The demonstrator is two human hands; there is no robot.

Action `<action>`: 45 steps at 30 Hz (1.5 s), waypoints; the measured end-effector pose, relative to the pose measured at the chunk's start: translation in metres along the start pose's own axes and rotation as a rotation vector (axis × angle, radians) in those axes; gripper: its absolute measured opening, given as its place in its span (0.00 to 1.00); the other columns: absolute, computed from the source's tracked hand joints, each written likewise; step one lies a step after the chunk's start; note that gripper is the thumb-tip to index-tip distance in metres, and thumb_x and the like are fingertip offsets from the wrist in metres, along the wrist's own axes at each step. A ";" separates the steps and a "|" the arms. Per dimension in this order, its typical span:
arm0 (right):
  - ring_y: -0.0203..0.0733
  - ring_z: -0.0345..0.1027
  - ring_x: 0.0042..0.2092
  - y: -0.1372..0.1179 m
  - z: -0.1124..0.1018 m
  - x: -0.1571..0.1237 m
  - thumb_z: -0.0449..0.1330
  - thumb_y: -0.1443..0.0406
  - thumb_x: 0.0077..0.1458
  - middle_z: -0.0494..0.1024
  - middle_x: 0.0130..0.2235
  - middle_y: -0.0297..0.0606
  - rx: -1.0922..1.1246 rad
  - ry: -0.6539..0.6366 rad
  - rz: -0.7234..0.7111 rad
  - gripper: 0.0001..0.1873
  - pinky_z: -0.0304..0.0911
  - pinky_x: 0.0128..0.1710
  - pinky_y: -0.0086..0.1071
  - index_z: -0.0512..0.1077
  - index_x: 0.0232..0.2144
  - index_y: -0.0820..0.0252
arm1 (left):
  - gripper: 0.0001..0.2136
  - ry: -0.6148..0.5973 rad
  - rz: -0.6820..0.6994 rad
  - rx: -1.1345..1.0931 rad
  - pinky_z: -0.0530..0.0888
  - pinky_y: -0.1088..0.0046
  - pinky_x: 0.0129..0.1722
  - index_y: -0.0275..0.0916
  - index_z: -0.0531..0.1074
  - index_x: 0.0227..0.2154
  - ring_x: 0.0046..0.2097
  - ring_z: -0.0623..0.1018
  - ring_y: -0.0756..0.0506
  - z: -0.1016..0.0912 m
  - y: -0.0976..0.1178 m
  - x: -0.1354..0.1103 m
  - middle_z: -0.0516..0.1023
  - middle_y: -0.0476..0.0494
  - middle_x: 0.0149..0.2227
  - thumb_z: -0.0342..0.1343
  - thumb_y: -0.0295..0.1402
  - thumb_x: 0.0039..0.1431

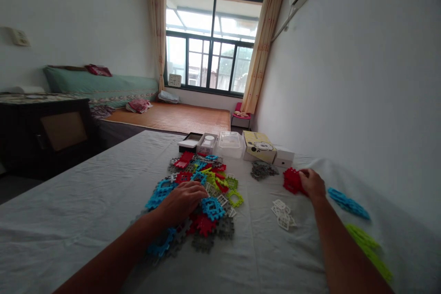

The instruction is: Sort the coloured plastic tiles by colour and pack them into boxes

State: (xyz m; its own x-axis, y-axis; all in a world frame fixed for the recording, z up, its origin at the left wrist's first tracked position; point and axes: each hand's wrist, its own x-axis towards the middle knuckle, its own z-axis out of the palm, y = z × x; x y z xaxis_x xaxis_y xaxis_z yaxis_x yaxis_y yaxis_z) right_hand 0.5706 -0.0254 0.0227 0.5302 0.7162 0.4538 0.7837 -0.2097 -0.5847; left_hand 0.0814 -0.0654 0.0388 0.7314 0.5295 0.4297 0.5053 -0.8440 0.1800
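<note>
A mixed heap of interlocking plastic tiles (203,193), red, blue, grey, green and white, lies on the white cloth of the table (86,211). My left hand (182,200) rests on top of the heap with its fingers curled down onto the tiles. My right hand (312,183) is closed on a stack of red tiles (292,180) at the right. Near it lie sorted groups: grey tiles (262,170), small white tiles (283,213), blue tiles (347,203) and green tiles (368,245).
Small boxes stand along the table's far edge: a dark tray (190,140), a white box (207,142), a clear tub (230,143), a yellow carton (259,146), a white box (284,156). A wall runs along the right. Beyond are a bed and window.
</note>
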 end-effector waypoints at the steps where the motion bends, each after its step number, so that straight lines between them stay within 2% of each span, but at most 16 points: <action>1: 0.50 0.71 0.38 0.012 -0.003 0.001 0.53 0.62 0.48 0.77 0.33 0.46 -0.038 0.022 0.028 0.11 0.62 0.39 0.40 0.74 0.31 0.59 | 0.14 -0.011 0.001 -0.002 0.66 0.66 0.53 0.44 0.72 0.45 0.50 0.72 0.45 0.001 0.000 0.000 0.77 0.48 0.46 0.48 0.23 0.61; 4: 0.52 0.70 0.39 0.032 -0.005 0.001 0.52 0.64 0.49 0.75 0.33 0.47 -0.108 0.059 0.065 0.12 0.62 0.39 0.41 0.74 0.32 0.60 | 0.16 -0.038 0.002 -0.016 0.66 0.66 0.53 0.44 0.71 0.45 0.50 0.71 0.45 0.002 0.001 -0.002 0.77 0.49 0.46 0.48 0.22 0.58; 6: 0.54 0.68 0.43 0.032 0.000 0.001 0.51 0.65 0.49 0.74 0.36 0.50 -0.141 0.107 0.045 0.14 0.61 0.41 0.43 0.74 0.35 0.61 | 0.18 -0.056 0.008 -0.035 0.65 0.66 0.53 0.44 0.71 0.46 0.51 0.71 0.45 0.000 0.004 -0.003 0.76 0.48 0.46 0.48 0.20 0.55; 9: 0.54 0.65 0.48 0.010 0.016 -0.001 0.50 0.67 0.50 0.73 0.41 0.52 -0.174 0.185 -0.140 0.16 0.60 0.47 0.44 0.72 0.39 0.63 | 0.23 -0.077 0.017 -0.063 0.65 0.66 0.54 0.43 0.70 0.47 0.51 0.70 0.44 -0.006 0.010 -0.005 0.75 0.46 0.48 0.50 0.18 0.48; 11: 0.51 0.65 0.47 -0.020 0.029 -0.010 0.49 0.68 0.51 0.73 0.41 0.49 -0.129 0.144 -0.339 0.16 0.60 0.49 0.43 0.72 0.39 0.63 | 0.23 -0.093 0.023 -0.077 0.66 0.66 0.53 0.43 0.69 0.48 0.50 0.71 0.43 -0.010 0.014 -0.005 0.74 0.45 0.48 0.51 0.20 0.48; 15: 0.47 0.67 0.47 -0.098 0.051 -0.056 0.49 0.67 0.54 0.75 0.42 0.45 0.064 -0.131 -0.663 0.14 0.60 0.51 0.41 0.72 0.39 0.61 | 0.16 -0.095 0.022 -0.079 0.66 0.68 0.52 0.44 0.70 0.48 0.49 0.72 0.44 -0.008 0.017 -0.004 0.74 0.45 0.47 0.54 0.27 0.56; 19: 0.44 0.69 0.42 -0.162 0.048 -0.114 0.52 0.65 0.57 0.77 0.39 0.40 0.258 -0.511 -0.856 0.11 0.64 0.45 0.39 0.74 0.38 0.56 | 0.10 -0.069 0.008 -0.047 0.67 0.69 0.51 0.45 0.74 0.43 0.47 0.73 0.45 -0.002 0.011 -0.004 0.76 0.46 0.44 0.54 0.33 0.60; 22: 0.42 0.70 0.41 -0.187 0.037 -0.142 0.53 0.62 0.58 0.78 0.38 0.39 0.419 -0.718 -0.879 0.11 0.66 0.42 0.35 0.75 0.38 0.55 | 0.10 -0.025 -0.016 -0.017 0.68 0.70 0.50 0.45 0.74 0.43 0.46 0.74 0.46 -0.002 0.009 -0.004 0.76 0.46 0.42 0.52 0.35 0.62; 26: 0.41 0.70 0.43 -0.199 0.026 -0.157 0.54 0.58 0.59 0.76 0.44 0.40 0.547 -0.846 -0.847 0.16 0.67 0.37 0.31 0.73 0.46 0.54 | 0.10 0.061 -0.068 0.016 0.68 0.69 0.49 0.43 0.73 0.44 0.46 0.73 0.45 -0.006 0.011 -0.002 0.77 0.45 0.40 0.50 0.35 0.63; 29: 0.41 0.70 0.42 -0.203 0.024 -0.164 0.54 0.57 0.59 0.77 0.43 0.40 0.602 -0.858 -0.861 0.16 0.67 0.40 0.32 0.73 0.47 0.54 | 0.09 0.101 -0.082 0.007 0.69 0.69 0.48 0.42 0.73 0.43 0.45 0.73 0.45 -0.006 0.013 -0.001 0.77 0.45 0.40 0.50 0.34 0.63; 32: 0.41 0.71 0.42 -0.204 0.027 -0.167 0.53 0.59 0.59 0.78 0.41 0.39 0.583 -0.723 -0.842 0.14 0.65 0.44 0.35 0.74 0.43 0.54 | 0.09 0.117 -0.080 0.005 0.70 0.69 0.46 0.42 0.73 0.42 0.44 0.74 0.46 -0.004 0.014 0.000 0.76 0.44 0.39 0.50 0.35 0.63; 35: 0.41 0.72 0.37 -0.200 0.032 -0.159 0.57 0.58 0.57 0.78 0.37 0.38 0.518 -0.625 -0.706 0.14 0.67 0.37 0.33 0.72 0.43 0.55 | 0.10 0.125 -0.069 0.022 0.70 0.69 0.47 0.42 0.73 0.44 0.45 0.74 0.45 -0.004 0.011 0.000 0.77 0.44 0.40 0.50 0.35 0.63; 37: 0.40 0.72 0.33 -0.192 0.033 -0.141 0.58 0.57 0.55 0.79 0.33 0.37 0.473 -0.563 -0.613 0.13 0.66 0.33 0.31 0.71 0.40 0.57 | 0.11 0.118 -0.056 0.031 0.70 0.68 0.48 0.43 0.72 0.45 0.46 0.74 0.46 -0.004 0.008 0.000 0.77 0.45 0.41 0.50 0.35 0.63; 39: 0.39 0.73 0.32 -0.174 0.030 -0.110 0.58 0.57 0.54 0.79 0.31 0.36 0.428 -0.485 -0.545 0.12 0.66 0.32 0.30 0.71 0.37 0.58 | 0.11 0.114 -0.049 0.041 0.70 0.68 0.49 0.43 0.73 0.45 0.46 0.74 0.46 -0.003 0.005 0.000 0.77 0.45 0.42 0.49 0.33 0.63; 41: 0.39 0.73 0.33 -0.145 0.019 -0.072 0.57 0.57 0.53 0.79 0.32 0.35 0.314 -0.363 -0.459 0.12 0.66 0.33 0.30 0.72 0.36 0.57 | 0.11 0.115 -0.033 0.045 0.70 0.68 0.49 0.43 0.73 0.45 0.46 0.74 0.45 -0.003 0.003 0.000 0.77 0.45 0.42 0.49 0.33 0.63; 45: 0.41 0.73 0.36 -0.061 -0.032 -0.007 0.58 0.60 0.51 0.80 0.35 0.39 0.013 -0.077 -0.211 0.10 0.66 0.37 0.32 0.74 0.34 0.59 | 0.11 0.105 0.016 0.014 0.70 0.70 0.48 0.44 0.73 0.45 0.45 0.75 0.46 -0.003 0.002 0.000 0.78 0.45 0.41 0.49 0.31 0.63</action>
State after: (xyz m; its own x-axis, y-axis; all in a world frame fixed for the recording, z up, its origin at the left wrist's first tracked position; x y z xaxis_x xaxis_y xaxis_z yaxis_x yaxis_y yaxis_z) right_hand 0.5299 -0.0393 0.0766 0.3285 0.7919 0.5148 0.8701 -0.0416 -0.4911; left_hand 0.0811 -0.0674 0.0422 0.6877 0.5038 0.5227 0.5013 -0.8503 0.1601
